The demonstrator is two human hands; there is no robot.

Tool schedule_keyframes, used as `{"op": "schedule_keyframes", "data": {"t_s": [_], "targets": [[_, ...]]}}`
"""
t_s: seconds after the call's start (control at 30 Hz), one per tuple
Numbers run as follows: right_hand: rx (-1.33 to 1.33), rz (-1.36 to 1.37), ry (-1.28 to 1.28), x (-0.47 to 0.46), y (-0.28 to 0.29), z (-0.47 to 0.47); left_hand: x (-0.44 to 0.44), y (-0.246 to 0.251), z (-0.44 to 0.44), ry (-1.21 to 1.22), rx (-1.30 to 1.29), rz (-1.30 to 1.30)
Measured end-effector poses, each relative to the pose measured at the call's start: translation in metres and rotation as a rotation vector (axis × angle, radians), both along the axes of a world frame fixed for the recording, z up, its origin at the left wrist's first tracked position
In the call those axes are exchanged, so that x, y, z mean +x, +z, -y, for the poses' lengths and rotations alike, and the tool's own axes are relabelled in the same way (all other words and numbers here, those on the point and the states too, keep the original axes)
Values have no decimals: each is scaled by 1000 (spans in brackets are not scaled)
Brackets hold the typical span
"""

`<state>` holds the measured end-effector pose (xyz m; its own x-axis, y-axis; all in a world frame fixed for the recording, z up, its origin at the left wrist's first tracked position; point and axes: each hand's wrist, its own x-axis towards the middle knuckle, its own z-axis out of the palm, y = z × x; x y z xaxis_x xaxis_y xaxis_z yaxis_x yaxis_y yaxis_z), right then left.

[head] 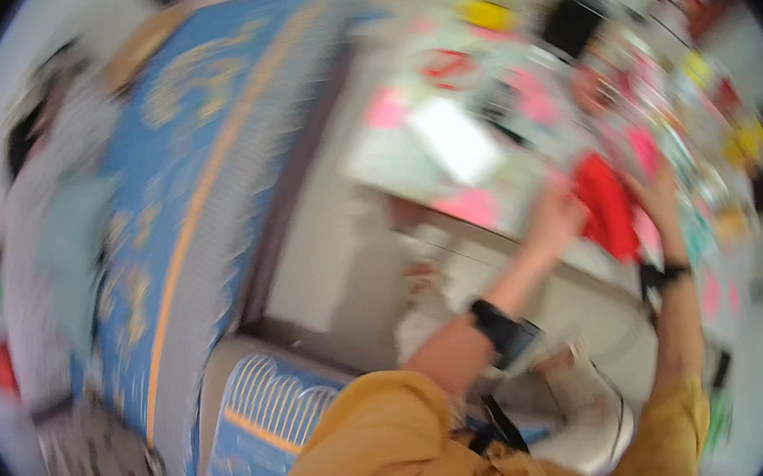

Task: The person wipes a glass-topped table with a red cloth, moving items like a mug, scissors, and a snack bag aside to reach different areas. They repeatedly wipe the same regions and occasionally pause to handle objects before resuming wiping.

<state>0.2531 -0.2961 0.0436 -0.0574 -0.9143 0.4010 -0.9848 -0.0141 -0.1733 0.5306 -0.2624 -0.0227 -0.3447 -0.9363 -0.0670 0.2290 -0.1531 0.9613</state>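
Note:
The view is badly blurred. My left hand (557,212) is at the left edge of a bright red item (605,207), perhaps cloth, on the table; its fingers look bent, but the grip is unclear. On the item's right side is my right hand (656,192), its fingers reaching up along it. Black bands circle both wrists. Left of my hands lies a white rectangular sheet or box (456,141) on the patterned table cover (373,162), near a dark slim object (506,129).
A sofa with a blue and grey cover (209,186) runs along the left. A black object (571,21) and a yellow one (487,14) stand at the table's far side. Many small colourful items crowd its right part. Tiled floor (326,244) shows between sofa and table.

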Motion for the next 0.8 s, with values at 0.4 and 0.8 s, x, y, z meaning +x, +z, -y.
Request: {"op": "schedule_keyframes", "data": {"t_s": [0.4, 0.8], "targets": [[215, 94, -308, 54, 43, 6, 28, 25, 7, -9, 152, -43], [300, 53, -320, 48, 29, 8, 19, 24, 5, 29, 129, -76]]}}
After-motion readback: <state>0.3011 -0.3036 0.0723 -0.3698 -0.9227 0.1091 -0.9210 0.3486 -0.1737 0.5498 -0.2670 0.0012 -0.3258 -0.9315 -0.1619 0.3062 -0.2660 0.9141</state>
